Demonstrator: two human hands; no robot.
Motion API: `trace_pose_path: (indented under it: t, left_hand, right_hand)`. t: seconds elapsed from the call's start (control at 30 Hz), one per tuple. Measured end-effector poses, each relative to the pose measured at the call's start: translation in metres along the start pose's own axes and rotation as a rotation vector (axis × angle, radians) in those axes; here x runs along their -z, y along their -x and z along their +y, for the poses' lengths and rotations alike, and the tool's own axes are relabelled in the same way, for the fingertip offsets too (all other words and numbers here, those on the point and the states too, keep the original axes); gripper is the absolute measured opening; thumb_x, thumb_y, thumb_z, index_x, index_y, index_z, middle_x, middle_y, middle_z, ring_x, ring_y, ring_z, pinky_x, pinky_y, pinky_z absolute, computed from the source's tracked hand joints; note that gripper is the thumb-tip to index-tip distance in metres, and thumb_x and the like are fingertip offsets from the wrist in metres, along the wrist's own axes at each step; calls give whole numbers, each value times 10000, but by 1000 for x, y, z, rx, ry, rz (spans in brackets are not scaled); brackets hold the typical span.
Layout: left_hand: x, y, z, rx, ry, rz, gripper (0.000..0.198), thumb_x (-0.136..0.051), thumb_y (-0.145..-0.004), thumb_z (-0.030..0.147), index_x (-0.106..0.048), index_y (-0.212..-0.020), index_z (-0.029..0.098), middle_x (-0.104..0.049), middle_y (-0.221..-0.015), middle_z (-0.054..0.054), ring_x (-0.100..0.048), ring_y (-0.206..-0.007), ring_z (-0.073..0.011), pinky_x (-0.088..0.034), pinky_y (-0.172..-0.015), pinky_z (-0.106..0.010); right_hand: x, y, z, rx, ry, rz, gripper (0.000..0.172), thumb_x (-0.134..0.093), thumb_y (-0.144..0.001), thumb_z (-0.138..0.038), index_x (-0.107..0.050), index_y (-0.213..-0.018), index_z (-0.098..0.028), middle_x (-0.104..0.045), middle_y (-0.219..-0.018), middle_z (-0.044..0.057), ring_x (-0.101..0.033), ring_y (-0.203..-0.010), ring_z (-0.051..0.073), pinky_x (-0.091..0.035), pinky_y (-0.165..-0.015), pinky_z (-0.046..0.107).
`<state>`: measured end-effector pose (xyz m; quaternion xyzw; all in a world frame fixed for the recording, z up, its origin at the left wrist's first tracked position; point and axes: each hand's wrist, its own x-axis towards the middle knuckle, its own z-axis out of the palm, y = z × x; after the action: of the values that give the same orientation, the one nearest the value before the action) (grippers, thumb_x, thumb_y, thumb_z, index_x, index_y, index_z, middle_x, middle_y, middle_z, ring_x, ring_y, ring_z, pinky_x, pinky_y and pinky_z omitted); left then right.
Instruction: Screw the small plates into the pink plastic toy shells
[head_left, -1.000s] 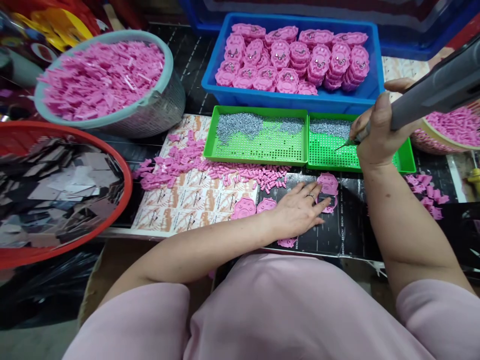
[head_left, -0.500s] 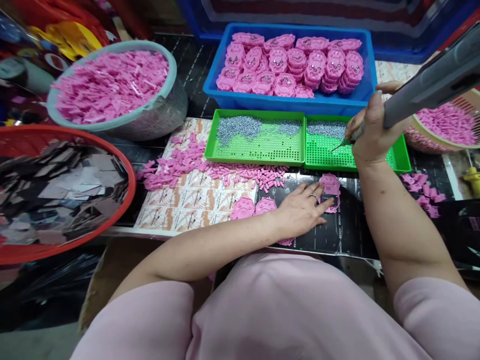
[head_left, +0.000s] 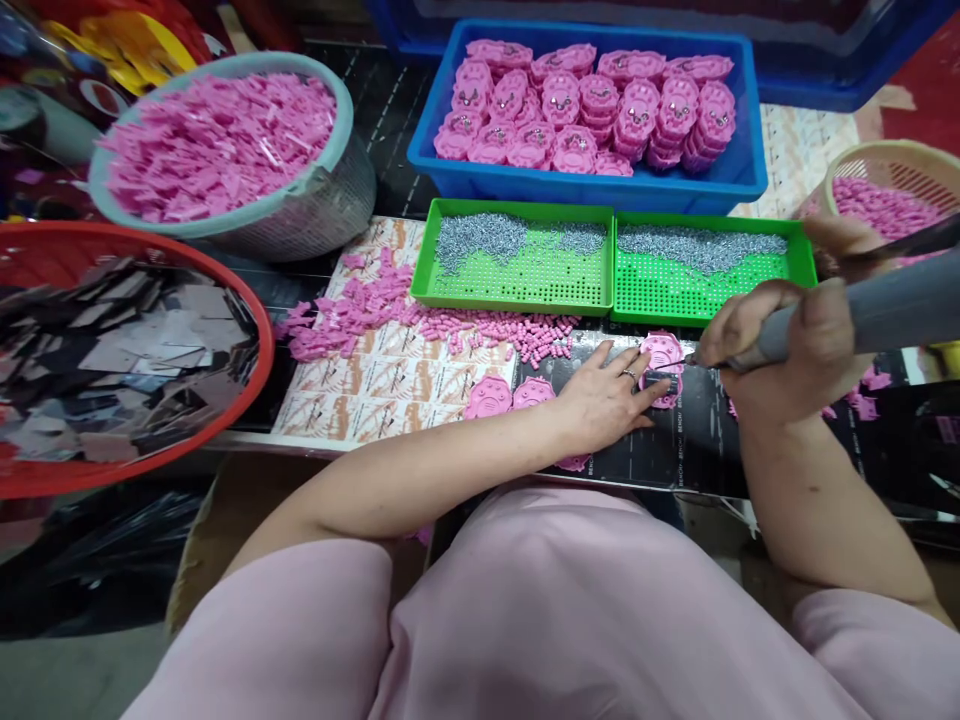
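Observation:
A pink plastic part (head_left: pixel 664 350) with a dark rectangle in its lower half lies on the black tabletop. My left hand (head_left: pixel 606 400) rests beside it, fingers spread, with the fingertips on its left side. In my right hand (head_left: pixel 787 345) is a grey electric screwdriver (head_left: pixel 900 308), held slanted. Its thin bit reaches left over the pink part; whether the tip touches is too small to tell. Two more pink parts, a left one (head_left: pixel 487 398) and a right one (head_left: pixel 533 392), lie left of my left hand. Another pink part (head_left: pixel 574 463) shows partly below my wrist.
Green trays, left (head_left: pixel 514 290) and right (head_left: pixel 664 298), hold small silvery screws. Behind them, a blue bin (head_left: pixel 585 188) contains stacked pink parts. A grey-green basket (head_left: pixel 330 200) of pink pieces and a red basket (head_left: pixel 251 400) of flat plates stand left; a beige basket (head_left: pixel 847 170) stands right.
My right hand has brought the screwdriver from above the right green tray down and toward me, its bit now over the pink part. My left hand stays by that part.

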<state>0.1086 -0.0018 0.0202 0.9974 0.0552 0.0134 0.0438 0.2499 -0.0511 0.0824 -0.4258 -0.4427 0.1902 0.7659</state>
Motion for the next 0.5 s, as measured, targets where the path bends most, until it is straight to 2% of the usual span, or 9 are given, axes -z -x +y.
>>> trace_pose_path:
  t: [0.1, 0.23, 0.33, 0.5]
  left_hand:
    - [-2, -1, 0, 0, 7, 24, 497, -512, -936, 475, -501, -1375, 242, -488, -1417, -171, -441, -1332, -309, -313, -1074, -510]
    - [-3, -1, 0, 5, 9, 44, 479, -532, -928, 465, -529, -1350, 239, -504, -1402, -169, -458, -1314, -307, -321, -1065, -510]
    - [-3, -1, 0, 5, 7, 53, 465, -533, -928, 460, -540, -1340, 245, -509, -1399, -161, -467, -1304, -306, -327, -1059, -509]
    - [-4, -1, 0, 6, -5, 47, 473, -524, -933, 457, -521, -1358, 248, -509, -1399, -162, -469, -1303, -307, -327, -1057, -512]
  right_hand:
    - [-6, 12, 3, 47, -1, -12, 248, -621, -834, -367, -606, -1079, -332, -484, -449, -90, -419, -315, 134, -358, -326, 288]
    - [-5, 12, 7, 47, 34, 24, 187, -613, -838, -388, -628, -1018, -339, -451, -441, -84, -406, -311, 134, -358, -327, 286]
    - [-6, 11, 8, 50, 25, 5, 99, -614, -840, -370, -651, -916, -318, -424, -425, -79, -395, -307, 123, -349, -324, 274]
    - [-8, 13, 10, 60, 15, 29, 78, -613, -845, -359, -657, -888, -310, -463, -435, -77, -398, -304, 117, -334, -316, 270]
